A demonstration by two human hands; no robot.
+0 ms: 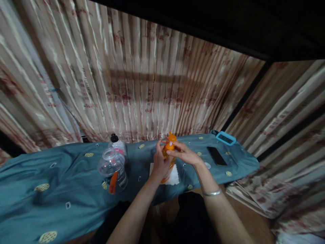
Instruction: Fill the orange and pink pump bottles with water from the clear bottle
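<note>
An orange pump bottle (169, 149) stands on a white cloth (174, 177) on the teal patterned table cover (63, 189). My left hand (159, 162) is wrapped round the bottle's body. My right hand (183, 151) pinches the neck just under the orange pump head (172, 137). A silver bangle (212, 193) sits on my right wrist.
A clear plastic jar (113, 169) with an orange label stands left of the bottle, a white bottle with a black cap (117, 143) behind it. A dark phone (216, 156) and a blue-framed object (225, 138) lie to the right. Striped curtains (142, 84) hang behind the table.
</note>
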